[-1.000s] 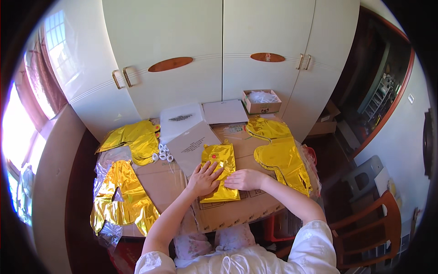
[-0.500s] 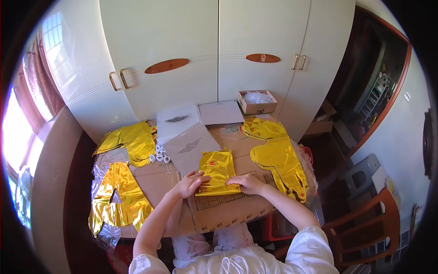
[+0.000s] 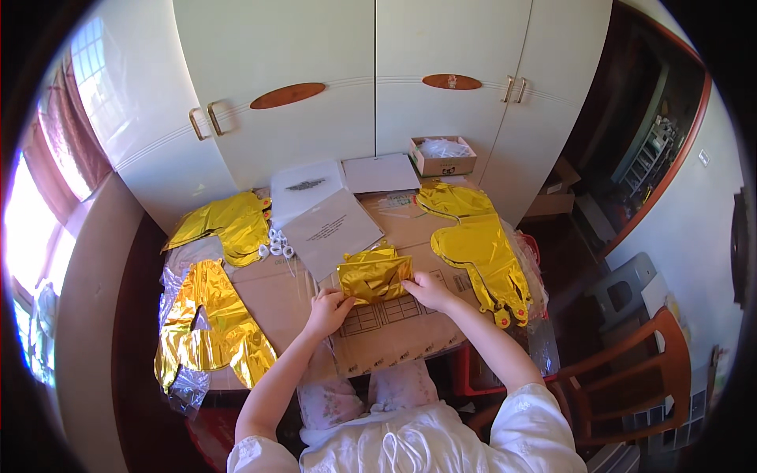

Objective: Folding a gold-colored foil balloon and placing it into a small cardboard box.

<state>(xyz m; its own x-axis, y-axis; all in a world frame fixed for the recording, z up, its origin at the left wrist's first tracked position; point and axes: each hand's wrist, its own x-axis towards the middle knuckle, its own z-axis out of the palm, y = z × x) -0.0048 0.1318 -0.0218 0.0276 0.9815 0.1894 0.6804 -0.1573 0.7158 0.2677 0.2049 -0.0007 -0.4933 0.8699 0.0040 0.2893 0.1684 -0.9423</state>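
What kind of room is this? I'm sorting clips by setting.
Likely a room at home: a white wardrobe, a wooden chair, and flattened cardboard as worktop, strewn with gold foil balloons.

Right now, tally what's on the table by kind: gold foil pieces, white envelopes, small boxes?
Gold foil pieces: 4 (folded one between both hands, left rear, left front, right)
White envelopes or sheets: 3 ()
Small cardboard box: 1
Total: 8

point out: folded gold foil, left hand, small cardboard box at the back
folded gold foil [image 3: 375, 277], head view, middle of its top face
left hand [image 3: 327, 309], head view, back of the hand
small cardboard box [image 3: 443, 165], head view, front wall
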